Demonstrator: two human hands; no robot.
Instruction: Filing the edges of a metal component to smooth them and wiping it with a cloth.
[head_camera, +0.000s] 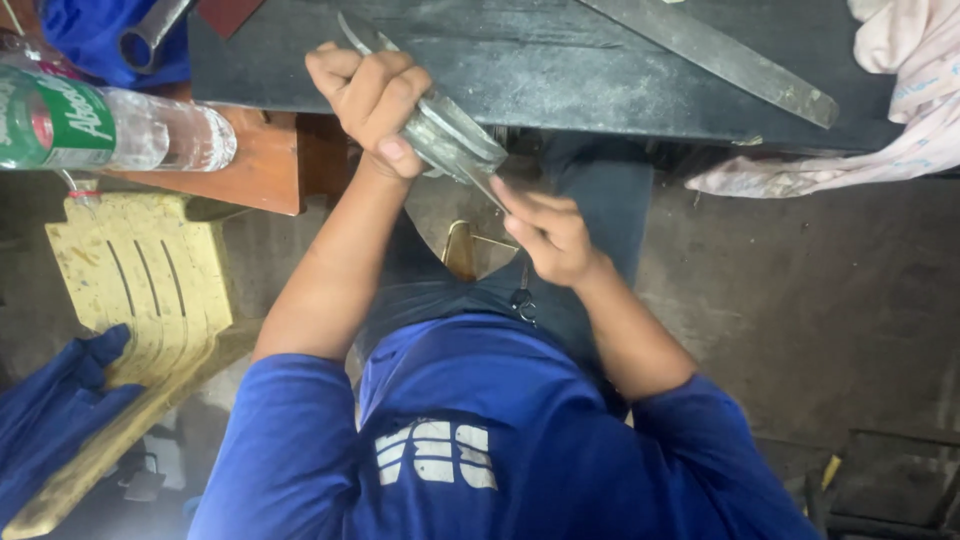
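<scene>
Bench: dark slab running across the top, a long flat metal bar lying on it.
Metal strips: bundle slanting from upper left down to lower right, crossing the bench edge.
Left hand: fisting around the bundle's middle, grip pressed together, forearm reaching up.
Right hand: fingertips pinching the bundle's lower end.
Plastic bottle: lying at far left.

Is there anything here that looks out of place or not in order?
Yes. A clear plastic bottle lies on its side on the wooden ledge, its end over the edge. Crumpled pale cloth hangs off the dark bench. Both hands, left and right, grip a metal piece.
</scene>
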